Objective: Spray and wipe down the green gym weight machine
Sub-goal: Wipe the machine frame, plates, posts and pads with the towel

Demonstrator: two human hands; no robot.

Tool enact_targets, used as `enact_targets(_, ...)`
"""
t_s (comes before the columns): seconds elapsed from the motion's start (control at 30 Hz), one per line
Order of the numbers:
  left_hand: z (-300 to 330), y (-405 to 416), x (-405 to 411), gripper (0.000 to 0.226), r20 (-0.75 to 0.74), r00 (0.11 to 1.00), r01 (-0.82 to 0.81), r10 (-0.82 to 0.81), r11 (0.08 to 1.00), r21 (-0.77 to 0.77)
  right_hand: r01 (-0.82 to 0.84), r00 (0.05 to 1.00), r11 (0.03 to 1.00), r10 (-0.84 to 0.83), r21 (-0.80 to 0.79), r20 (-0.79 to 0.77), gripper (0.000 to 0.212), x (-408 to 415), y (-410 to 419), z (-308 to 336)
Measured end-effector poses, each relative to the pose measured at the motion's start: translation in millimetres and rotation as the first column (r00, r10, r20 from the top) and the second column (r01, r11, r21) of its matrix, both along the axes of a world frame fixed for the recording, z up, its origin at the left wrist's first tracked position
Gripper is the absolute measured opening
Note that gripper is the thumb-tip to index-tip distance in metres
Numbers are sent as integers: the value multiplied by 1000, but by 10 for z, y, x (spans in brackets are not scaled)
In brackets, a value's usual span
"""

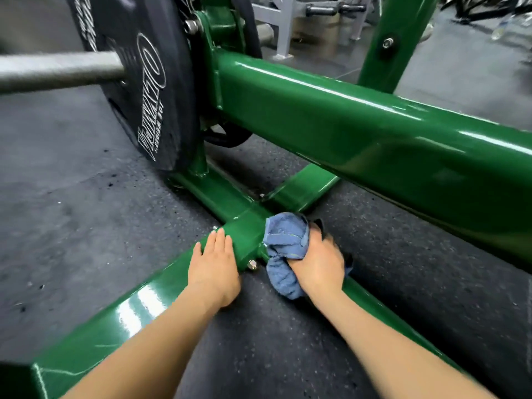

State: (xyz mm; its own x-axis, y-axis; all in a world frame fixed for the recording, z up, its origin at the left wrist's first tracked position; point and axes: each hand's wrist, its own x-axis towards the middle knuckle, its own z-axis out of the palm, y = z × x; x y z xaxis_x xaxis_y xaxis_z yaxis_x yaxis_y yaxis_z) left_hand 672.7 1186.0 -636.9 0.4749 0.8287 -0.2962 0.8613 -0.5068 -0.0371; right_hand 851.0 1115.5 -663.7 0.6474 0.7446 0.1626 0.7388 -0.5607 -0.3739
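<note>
The green weight machine [359,131] fills the head view, with a thick glossy beam running from centre to right and low base tubes crossing on the floor. My left hand [213,263] lies flat with straight fingers on the left base tube, just short of the junction. My right hand [319,263] grips a bunched blue cloth [283,240] and presses it against the right side of that junction, beside a bolt [252,264]. No spray bottle is in view.
A black weight plate [138,82] hangs on a grey bar [57,70] at upper left, close above the base tube. Dark speckled rubber floor [86,226] surrounds the frame. Grey racks [290,21] stand far behind.
</note>
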Motion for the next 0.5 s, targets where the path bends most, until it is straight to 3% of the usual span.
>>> enact_targets(0.13,-72,178,-105,76,54,998,-27,28,999,-16,-167,985,984,164,67,53,59,-248,554,-6)
enact_targets(0.2,-131,220,-128,77,94,995,-22,23,1000,-15,-253,962,967,252,3,109,63,-343,807,3)
enact_targets(0.3,-156,248,-144,78,114,993,5,-8,1000,18,-314,947,945,319,-88,42,64,-222,1129,-9)
enact_targets(0.4,-106,323,-117,78,114,992,45,-51,997,58,-257,961,954,269,-157,63,66,-118,1453,56)
enact_targets(0.5,-74,408,-114,82,136,990,41,-47,998,45,-229,972,956,235,-182,12,90,-212,1526,119)
